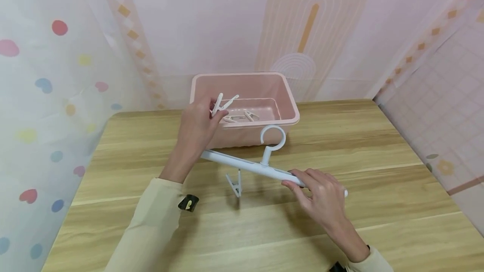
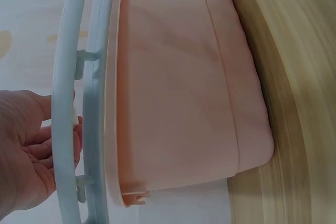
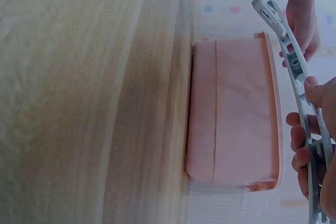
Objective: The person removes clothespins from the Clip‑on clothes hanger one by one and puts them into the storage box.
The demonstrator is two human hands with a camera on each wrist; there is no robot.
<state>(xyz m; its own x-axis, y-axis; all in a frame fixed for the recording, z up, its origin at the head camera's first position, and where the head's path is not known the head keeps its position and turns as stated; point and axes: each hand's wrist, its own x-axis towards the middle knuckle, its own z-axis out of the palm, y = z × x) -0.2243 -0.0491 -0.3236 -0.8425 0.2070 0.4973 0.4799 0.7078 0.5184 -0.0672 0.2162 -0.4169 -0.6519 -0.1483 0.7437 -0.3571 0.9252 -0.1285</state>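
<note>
Running sideways: hanger (image 1: 230, 161), hook (image 1: 283, 139) up | left hand (image 1: 195, 124) pinching clip (image 1: 217, 105) | right hand (image 1: 323, 194) gripping bar (image 1: 280, 174)

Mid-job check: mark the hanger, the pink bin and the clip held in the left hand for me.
Hanger (image 1: 261, 168): head view, on the bar below the hook.
Pink bin (image 1: 238, 136): head view, on the front wall.
Held clip (image 1: 217, 104): head view, on one prong.

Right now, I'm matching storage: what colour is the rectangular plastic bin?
The rectangular plastic bin is pale pink, clearest in the head view.
</note>
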